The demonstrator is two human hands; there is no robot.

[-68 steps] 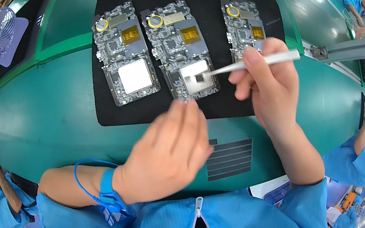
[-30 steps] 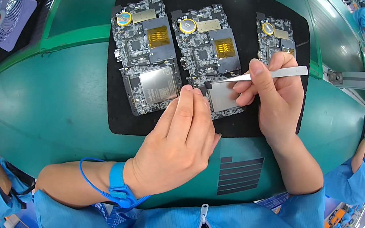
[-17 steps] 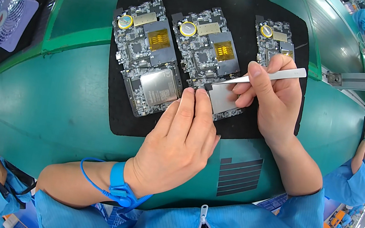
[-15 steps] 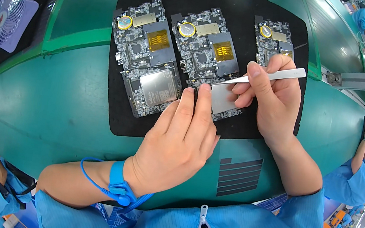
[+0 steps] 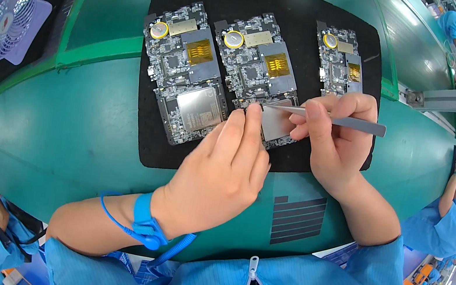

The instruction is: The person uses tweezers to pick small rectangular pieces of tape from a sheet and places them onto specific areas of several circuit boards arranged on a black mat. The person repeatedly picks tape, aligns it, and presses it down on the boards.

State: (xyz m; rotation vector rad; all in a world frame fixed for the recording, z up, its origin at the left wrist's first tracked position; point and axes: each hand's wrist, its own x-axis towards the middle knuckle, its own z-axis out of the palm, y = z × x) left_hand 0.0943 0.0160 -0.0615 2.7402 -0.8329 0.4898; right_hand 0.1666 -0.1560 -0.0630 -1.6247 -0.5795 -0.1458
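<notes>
The middle board [image 5: 254, 75] lies flat on the mat [image 5: 150, 151]. The right hand [image 5: 341, 140] is closed around the tweezers [image 5: 360, 126], whose points reach the upper-left corner of the plate [image 5: 277, 127] on the middle board. The left hand [image 5: 215, 182] is open, fingers outstretched, with two fingertips [image 5: 255, 109] beside that same corner; it grips nothing that shows. The left board [image 5: 182, 71] lies just left of the middle board, the right board [image 5: 338, 58] well apart to its right. Dark strips [image 5: 297, 221] lie below the middle board, on the table [image 5: 81, 138].
</notes>
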